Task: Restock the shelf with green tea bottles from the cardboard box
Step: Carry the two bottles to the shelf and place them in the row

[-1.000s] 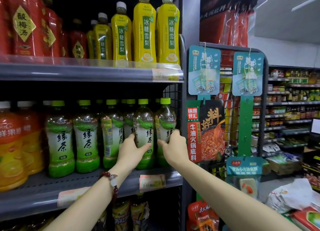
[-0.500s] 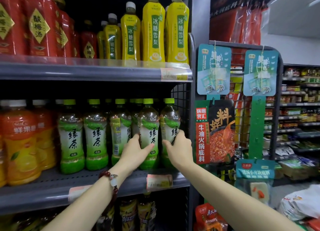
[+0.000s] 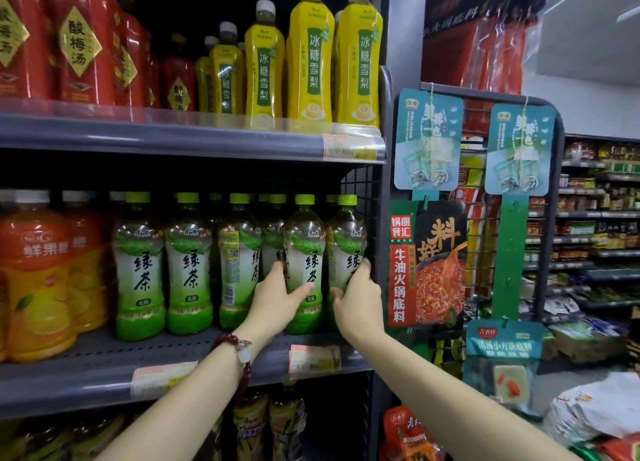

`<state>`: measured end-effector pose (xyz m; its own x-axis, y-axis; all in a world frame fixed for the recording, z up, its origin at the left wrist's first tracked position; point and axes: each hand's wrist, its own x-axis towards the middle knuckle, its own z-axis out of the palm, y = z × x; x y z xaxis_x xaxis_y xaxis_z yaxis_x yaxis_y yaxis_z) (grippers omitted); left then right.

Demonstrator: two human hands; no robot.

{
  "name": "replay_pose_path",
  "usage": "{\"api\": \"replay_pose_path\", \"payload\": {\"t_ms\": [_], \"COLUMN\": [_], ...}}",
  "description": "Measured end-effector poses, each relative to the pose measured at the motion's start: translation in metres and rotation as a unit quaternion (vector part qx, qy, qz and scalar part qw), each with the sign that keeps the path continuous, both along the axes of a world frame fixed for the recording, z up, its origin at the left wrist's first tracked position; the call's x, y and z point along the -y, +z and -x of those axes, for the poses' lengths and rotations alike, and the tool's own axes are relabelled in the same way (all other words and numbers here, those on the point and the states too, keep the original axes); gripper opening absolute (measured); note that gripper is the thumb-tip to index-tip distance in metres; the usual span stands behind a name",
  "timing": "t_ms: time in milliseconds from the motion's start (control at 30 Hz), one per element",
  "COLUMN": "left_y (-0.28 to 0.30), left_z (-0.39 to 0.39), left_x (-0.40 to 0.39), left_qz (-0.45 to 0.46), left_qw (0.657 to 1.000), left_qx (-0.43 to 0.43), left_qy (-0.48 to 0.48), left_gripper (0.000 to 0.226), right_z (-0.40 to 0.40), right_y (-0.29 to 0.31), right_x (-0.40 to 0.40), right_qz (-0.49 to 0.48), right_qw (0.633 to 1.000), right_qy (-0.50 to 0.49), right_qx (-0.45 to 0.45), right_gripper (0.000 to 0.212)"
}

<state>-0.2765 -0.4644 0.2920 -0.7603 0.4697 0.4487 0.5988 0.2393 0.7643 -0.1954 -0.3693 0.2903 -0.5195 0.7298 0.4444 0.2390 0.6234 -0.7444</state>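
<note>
At the right end of the middle shelf (image 3: 194, 370), against its wire side panel (image 3: 360, 197), stand two green tea bottles that a person is handling. The left hand (image 3: 277, 301) grasps the second bottle from the end (image 3: 304, 252), thumb across its label and fingers wrapped behind. The right hand (image 3: 356, 301) grasps the end bottle (image 3: 346, 249), fingers curled round its right side next to the panel. Both bottles stand upright on the shelf, touching each other, a little behind the front edge.

Compared with a second ago, little has changed in the grips — both hands were already on these same two bottles. The bottles look slightly more squared up, labels facing forward, and the view has drifted left, so more of the row shows. My reading is that these two are essentially placed and are only being straightened; letting go seems the next step.

To their left, more green tea bottles (image 3: 188, 266) fill the front edge, with others behind, so the row looks nearly full. Further left stand orange juice bottles (image 3: 34, 280). On the shelf above are yellow pear drink bottles (image 3: 311, 58) and red plum drink bottles (image 3: 79, 45). A red bead bracelet (image 3: 235, 346) circles the left wrist. The cardboard box is not in view.
</note>
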Motion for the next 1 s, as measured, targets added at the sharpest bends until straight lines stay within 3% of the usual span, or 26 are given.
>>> {"api": "replay_pose_path", "payload": {"t_ms": [233, 367, 600, 833, 1000], "left_y": [0.004, 0.002, -0.001, 0.001, 0.005], "left_z": [0.0, -0.001, -0.012, -0.005, -0.007], "left_x": [-0.001, -0.002, 0.005, 0.017, 0.021], "left_qz": [0.084, 0.057, 0.01, 0.1, 0.129], "left_qw": [0.987, 0.989, 0.991, 0.98, 0.97], "left_qx": [-0.099, -0.098, -0.095, -0.153, -0.196], "left_qy": [0.099, 0.098, 0.093, 0.076, 0.071], "left_gripper": [0.052, 0.043, 0.06, 0.028, 0.021], "right_z": [-0.005, -0.002, -0.009, -0.015, -0.025], "right_y": [-0.003, 0.0, -0.004, 0.0, 0.003], "right_x": [0.001, 0.001, 0.006, 0.004, 0.0], "right_qz": [-0.038, -0.043, -0.054, -0.059, -0.092], "right_qw": [0.998, 0.998, 0.997, 0.997, 0.994], "right_qy": [-0.015, -0.027, -0.024, -0.008, -0.013], "right_qx": [0.048, 0.045, 0.047, 0.048, 0.049], "right_gripper": [0.082, 0.079, 0.074, 0.042, 0.031]}}
